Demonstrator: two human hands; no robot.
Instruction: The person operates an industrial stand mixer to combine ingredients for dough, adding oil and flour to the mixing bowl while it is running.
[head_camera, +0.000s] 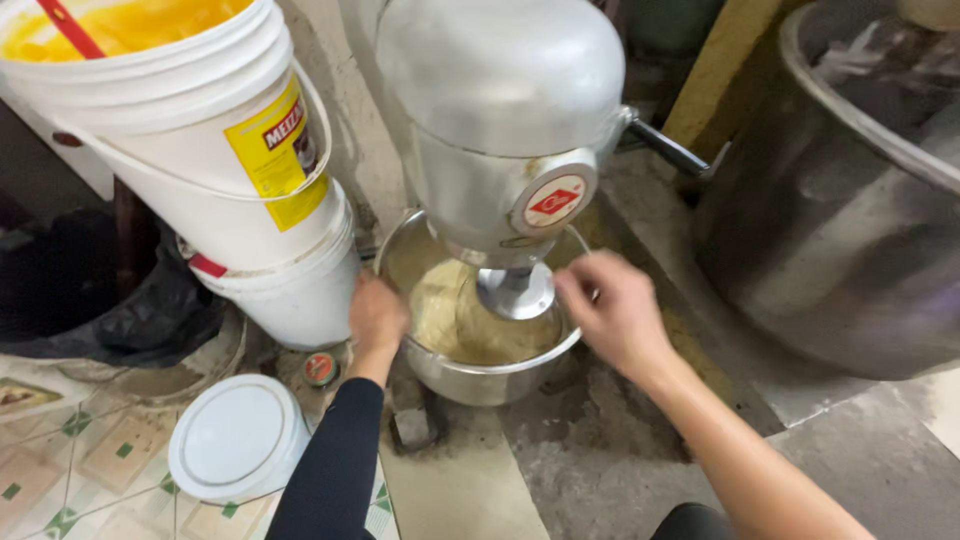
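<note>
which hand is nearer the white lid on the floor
Left. The left hand rests on the mixer bowl rim, on the side toward the white lid. The right hand is over the bowl's far side, farther from the lid.

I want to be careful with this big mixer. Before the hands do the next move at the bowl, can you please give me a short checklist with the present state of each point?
1. Left hand has contact with the mixing bowl: ok, it rests on the bowl's left rim.
2. Right hand is away from the mixer shaft: not ok, its fingers are close beside it over the right rim.
3. Shaft is standing still: cannot tell from one picture.
4. Dough stays inside the bowl: ok, none over the rim.
5. Stacked white buckets leave room at the bowl: not ok, they nearly touch the left hand.
6. Bowl is locked on the mixer: cannot tell, the mount is hidden.
</note>
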